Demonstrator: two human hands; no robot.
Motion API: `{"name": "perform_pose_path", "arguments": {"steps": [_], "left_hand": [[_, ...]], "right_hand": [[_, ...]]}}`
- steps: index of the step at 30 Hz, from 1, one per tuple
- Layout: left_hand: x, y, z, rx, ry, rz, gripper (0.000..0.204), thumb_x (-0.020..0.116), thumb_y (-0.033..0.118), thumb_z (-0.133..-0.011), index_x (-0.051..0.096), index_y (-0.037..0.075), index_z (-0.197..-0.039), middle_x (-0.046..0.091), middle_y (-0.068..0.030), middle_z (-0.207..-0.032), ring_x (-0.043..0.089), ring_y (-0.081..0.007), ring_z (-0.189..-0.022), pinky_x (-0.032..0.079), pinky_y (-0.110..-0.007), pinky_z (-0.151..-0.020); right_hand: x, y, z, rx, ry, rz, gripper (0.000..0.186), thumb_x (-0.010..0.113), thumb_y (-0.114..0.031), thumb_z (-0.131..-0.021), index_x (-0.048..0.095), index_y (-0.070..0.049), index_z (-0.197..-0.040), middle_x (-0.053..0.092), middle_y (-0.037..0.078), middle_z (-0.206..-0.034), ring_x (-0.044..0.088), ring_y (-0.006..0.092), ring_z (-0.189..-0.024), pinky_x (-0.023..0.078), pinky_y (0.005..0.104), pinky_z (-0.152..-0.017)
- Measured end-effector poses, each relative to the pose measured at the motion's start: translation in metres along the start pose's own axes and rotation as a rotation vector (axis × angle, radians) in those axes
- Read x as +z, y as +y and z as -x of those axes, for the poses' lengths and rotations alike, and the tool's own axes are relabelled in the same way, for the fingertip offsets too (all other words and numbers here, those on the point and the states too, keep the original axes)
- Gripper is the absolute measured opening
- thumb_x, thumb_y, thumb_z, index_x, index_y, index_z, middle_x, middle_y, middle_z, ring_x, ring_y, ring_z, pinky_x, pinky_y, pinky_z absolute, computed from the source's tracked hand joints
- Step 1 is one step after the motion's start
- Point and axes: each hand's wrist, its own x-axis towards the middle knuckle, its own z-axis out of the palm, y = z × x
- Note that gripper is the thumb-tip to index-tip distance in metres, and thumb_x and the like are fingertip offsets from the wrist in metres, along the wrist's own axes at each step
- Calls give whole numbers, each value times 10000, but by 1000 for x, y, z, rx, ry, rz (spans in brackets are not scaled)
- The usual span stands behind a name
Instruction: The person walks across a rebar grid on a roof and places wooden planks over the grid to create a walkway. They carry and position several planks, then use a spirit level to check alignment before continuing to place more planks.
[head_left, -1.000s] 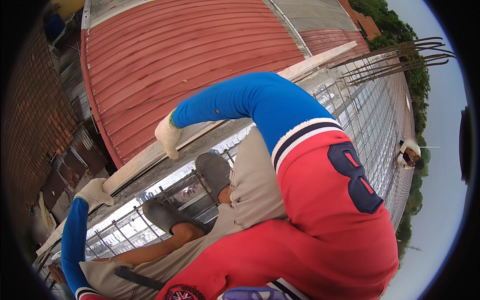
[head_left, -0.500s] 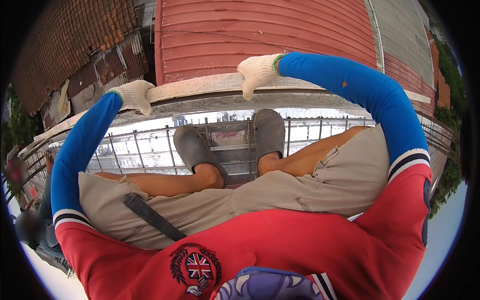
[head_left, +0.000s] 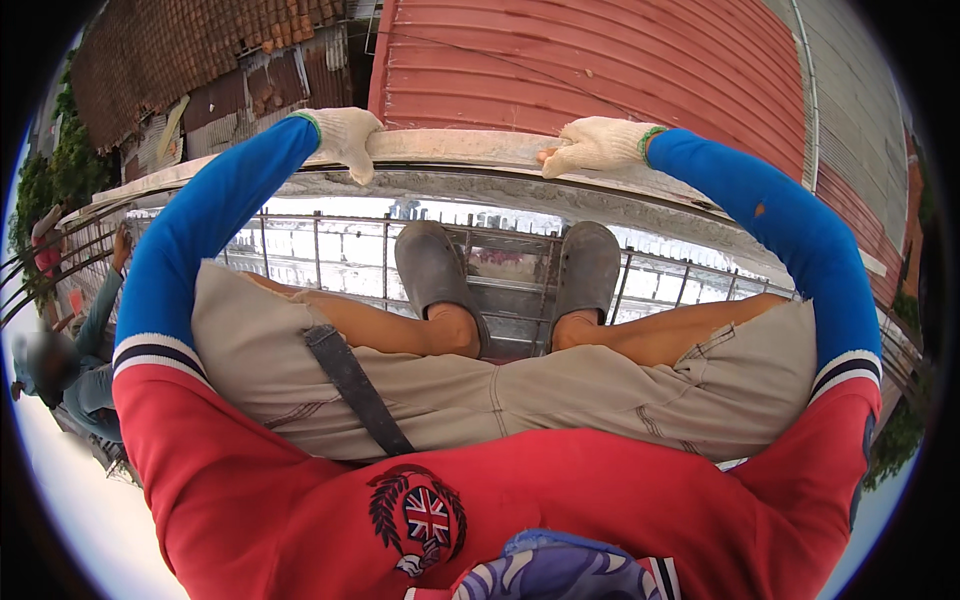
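Observation:
Both my hands wear cream knitted gloves with green cuffs and lie on a long pale board (head_left: 460,146) along the top of a ledge. My left hand (head_left: 346,140) grips it at the left, thumb down over the near face and fingers over the far side. Farther right, my right hand (head_left: 600,147) is bent over the same board, a bare fingertip showing at the glove's end. The undersides of both hands are hidden. Below the board runs a rough grey concrete edge (head_left: 480,188).
My grey clogs (head_left: 433,265) stand on a grid of thin steel bars (head_left: 318,250) with a bright surface beneath. Beyond the ledge lie a red ribbed metal roof (head_left: 590,70) and a rusty tiled roof (head_left: 190,60). At the left another person (head_left: 90,375) sits near several bars.
The view has swung, so the ledge, roofs and my feet appear farther right. Both hands stay at the board, the left a little closer to my feet; a right fingertip now shows.

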Motion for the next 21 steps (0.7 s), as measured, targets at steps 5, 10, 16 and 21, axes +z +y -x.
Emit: {"name": "perform_pose_path", "arguments": {"steps": [5,10,16,21], "left_hand": [[-2,3,-4,22,-34,46,690,864,198,-600,748,-23,-1243,777,-191,-1016,743,-330,-967,578,-448,-875],[-8,16,-3,26,26,12,552,887,242,-631,772,-44,-1089,772,-195,-938,754,-317,-922,570,-451,-817],[-12,21,-7,44,-30,13,622,862,304,-666,766,-63,-1158,781,-224,-1045,756,-341,-1002,580,-454,-860],[-8,25,-7,39,86,8,803,684,650,-885,761,-61,-1251,771,-278,-1124,755,-394,-1085,587,-475,-914]], "right_hand": [[0,4,7,-61,32,-34,784,755,-679,-855,813,82,-1033,785,249,-1064,741,375,-1065,536,474,-914],[5,24,-4,-19,17,-18,754,770,-627,-871,804,77,-1140,788,271,-1168,740,394,-1148,549,469,-958],[13,26,7,-30,111,-59,820,700,-695,-891,790,66,-1184,761,324,-1194,729,415,-1157,550,457,-957],[19,30,17,-27,195,-53,725,632,-646,-925,804,44,-1068,767,302,-989,732,451,-1002,555,509,-917]]}}
